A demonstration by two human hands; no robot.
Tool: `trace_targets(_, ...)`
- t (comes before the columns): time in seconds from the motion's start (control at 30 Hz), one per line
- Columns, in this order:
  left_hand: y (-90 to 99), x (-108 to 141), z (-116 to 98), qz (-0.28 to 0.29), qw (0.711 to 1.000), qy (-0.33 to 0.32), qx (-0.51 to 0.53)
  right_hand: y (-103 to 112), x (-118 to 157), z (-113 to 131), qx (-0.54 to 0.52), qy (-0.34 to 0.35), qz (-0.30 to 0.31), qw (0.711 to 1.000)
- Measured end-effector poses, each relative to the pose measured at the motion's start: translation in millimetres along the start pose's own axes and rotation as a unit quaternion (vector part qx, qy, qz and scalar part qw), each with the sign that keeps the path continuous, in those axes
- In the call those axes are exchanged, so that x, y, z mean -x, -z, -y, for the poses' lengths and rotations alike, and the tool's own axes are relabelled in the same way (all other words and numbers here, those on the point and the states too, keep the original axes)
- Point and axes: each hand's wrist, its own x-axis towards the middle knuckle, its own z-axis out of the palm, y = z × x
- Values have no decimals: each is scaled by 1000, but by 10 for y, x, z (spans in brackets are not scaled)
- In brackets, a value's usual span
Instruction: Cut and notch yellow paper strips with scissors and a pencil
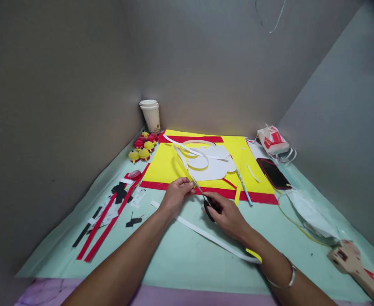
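My left hand pinches the end of a yellow paper strip whose edge looks finely fringed. Black-handled scissors are in my right hand, and their blades point up and left, at the strip beside my left fingertips. Behind both hands lie yellow sheets with red borders, with white paper and curled strips on top. A long white strip with a yellow end passes below my hands, toward my right forearm.
Red strips and black scraps lie at left, below small red and yellow paper figures. A lidded cup stands behind them. At right are a phone, a white mask, a packet and a glue gun.
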Motion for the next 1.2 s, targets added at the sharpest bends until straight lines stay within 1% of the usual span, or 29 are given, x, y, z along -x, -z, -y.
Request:
trace_targets(0.87,-1,5,-21,8,1000,9,10,16,3,38,22,21,1,1000)
trace_targets(1.07,5,-2,-13,7,1000,10,14,1,6,-4,19,8,-11,1000)
trace_targets(1.2,2,-3,-15,10,1000,9,17,-2,0,-5,18,1,-8,1000)
